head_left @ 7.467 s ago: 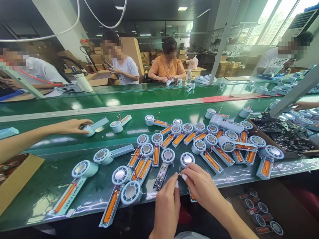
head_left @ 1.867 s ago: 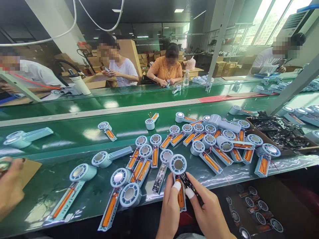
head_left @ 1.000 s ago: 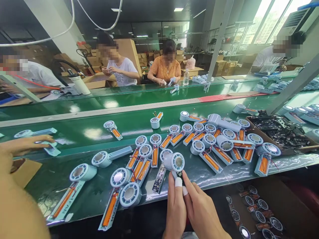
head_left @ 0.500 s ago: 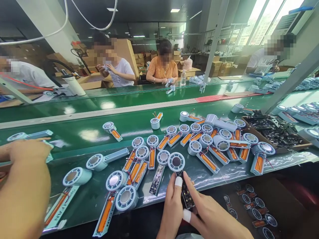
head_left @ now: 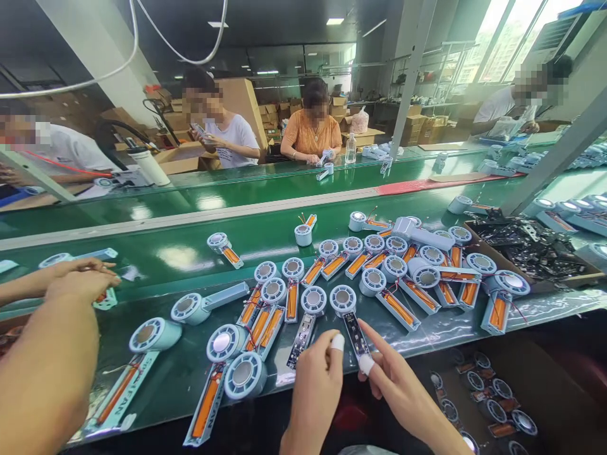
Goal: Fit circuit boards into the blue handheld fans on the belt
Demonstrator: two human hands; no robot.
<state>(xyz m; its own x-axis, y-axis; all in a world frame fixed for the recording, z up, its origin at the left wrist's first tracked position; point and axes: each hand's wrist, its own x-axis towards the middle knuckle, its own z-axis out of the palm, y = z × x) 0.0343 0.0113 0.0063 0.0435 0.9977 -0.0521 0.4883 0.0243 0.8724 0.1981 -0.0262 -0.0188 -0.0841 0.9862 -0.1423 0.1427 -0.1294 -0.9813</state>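
Observation:
My right hand [head_left: 396, 382] holds a light-blue handheld fan [head_left: 342, 299] by the lower end of its handle. A black circuit board [head_left: 356, 335] lies in that open handle. The thumb, in a white finger cover, presses at the handle's end, and the index finger lies along its side. My left hand [head_left: 315, 385] is apart from this fan, fingers curled in, with a white cover on one fingertip and nothing visible in it. Just beyond it, a second fan [head_left: 313, 300] with an exposed circuit board [head_left: 301, 341] lies on the green bench.
Several fans with orange batteries [head_left: 203, 411] crowd the green bench [head_left: 165, 373]. A box of black parts [head_left: 526, 246] stands at right. Below the bench edge, a carton [head_left: 545, 373] holds more fans. A co-worker's arm [head_left: 52, 347] reaches in from the left; other people sit across the belt.
My left hand has come off the held fan and moved left and down. The right hand keeps the fan, now tilted, near the bench edge. The co-worker's hands at left have shifted right.

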